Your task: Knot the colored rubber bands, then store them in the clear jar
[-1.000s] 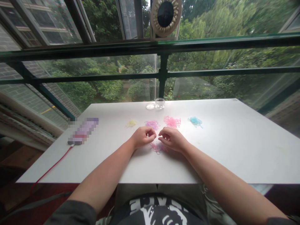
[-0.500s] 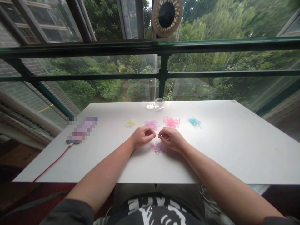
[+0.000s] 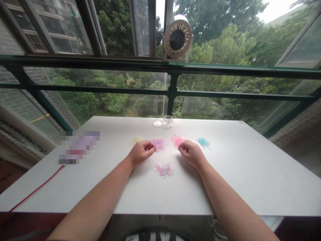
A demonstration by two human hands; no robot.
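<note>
Bare and apart from each other, the left hand (image 3: pixel 141 153) and the right hand (image 3: pixel 192 154) are both curled inward over the white, smooth-topped counter (image 3: pixel 240 180), thumb and forefinger of each brought close together. Whether either one pinches anything is too small to tell. Fingertips of the left hand come to the near edge of a loose purple pile of thin, looped strands (image 3: pixel 159 144); those of the right hand overlap the near edge of a bright pink pile of thin strands (image 3: pixel 177 140) (touching it or just above it, I cannot say).

Nearer the person, between the two forearms, lies a small mixed pile of pink, purple and pale bluish loops (image 3: pixel 164 170). Beyond the left hand, and partly hidden by it, is a pale yellow pile of strands (image 3: pixel 134 139); beyond the right hand, to its right, sits a teal-blue pile of strands (image 3: pixel 203 142).

Near the far edge stand a clear, round plastic tub (image 3: pixel 168 122) and, just beside it on the left, a shallow, clear round lid (image 3: pixel 157 123). Well to the left lies a purple, oblong object blurred into squares (image 3: pixel 84 144), with a thin red cable (image 3: pixel 37 189) running from its near end over the counter.
</note>
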